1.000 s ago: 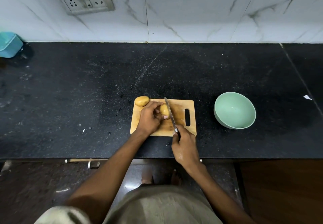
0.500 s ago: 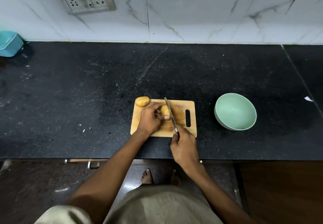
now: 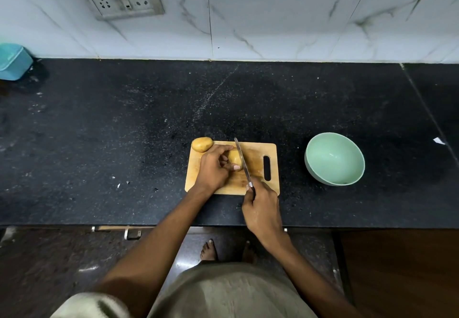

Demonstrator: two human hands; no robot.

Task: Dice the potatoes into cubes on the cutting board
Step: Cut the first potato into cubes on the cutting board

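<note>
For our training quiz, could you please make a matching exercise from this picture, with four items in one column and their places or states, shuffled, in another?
Items:
1. knife
2. green bowl
3. whole potato
4. held potato

Places or states:
A. at the cutting board's far left corner
B. gripped by the left hand
C. on the counter, right of the board
D. gripped by the right hand

Pairs: 1-D, 2-C, 3-A, 4-B
</note>
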